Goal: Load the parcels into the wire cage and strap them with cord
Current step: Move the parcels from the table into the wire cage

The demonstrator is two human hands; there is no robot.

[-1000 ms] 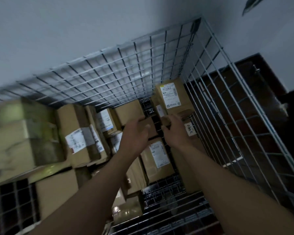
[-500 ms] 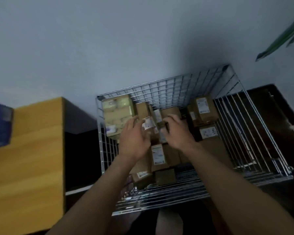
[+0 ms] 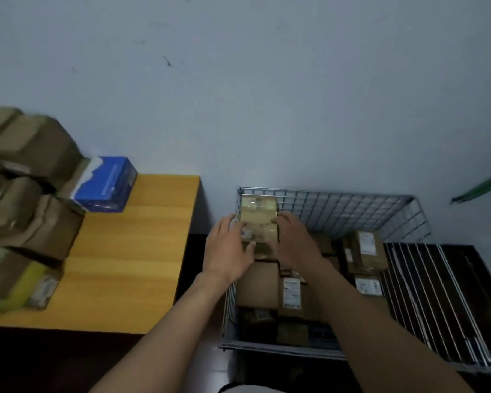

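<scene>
Gripping from both sides, the two hands hold one pale brown cardboard parcel (image 3: 258, 219) wrapped in shiny clear tape. So the grip is closed on the parcel, one hand on each side.

Far left, a pile of brown cardboard boxes (image 3: 26, 171) sits on the yellow wooden desk (image 3: 131, 265). The pile looks blurry. The lowest box in it has yellow tape on it. Just beside the pile, at the back of the desk by the wall, is a blue box (image 3: 105, 184) with a white patch on top.

Next comes the left hand (image 3: 228, 251). Its fingers curl round the left side of the parcel, and its thumb lies across the front, low down. The parcel stands upright in the back left corner of the silver wire cage (image 3: 352, 207), up near the rim. I cannot tell if it rests on the boxes under it. The right hand (image 3: 295, 242) holds the parcel's right side with curled fingers.

Lower down in the cage lie more parcels. A plain brown box (image 3: 257, 285) is just under the hands. Touching its right side is a box with a long white label (image 3: 292, 290). Further right, by the cage's right wall, is a tall labelled box (image 3: 364, 248) with a small labelled box (image 3: 367, 285) in front of it.

Past the cage, a green leaf (image 3: 479, 190) pokes out in front of the pale grey wall (image 3: 267, 95).
</scene>
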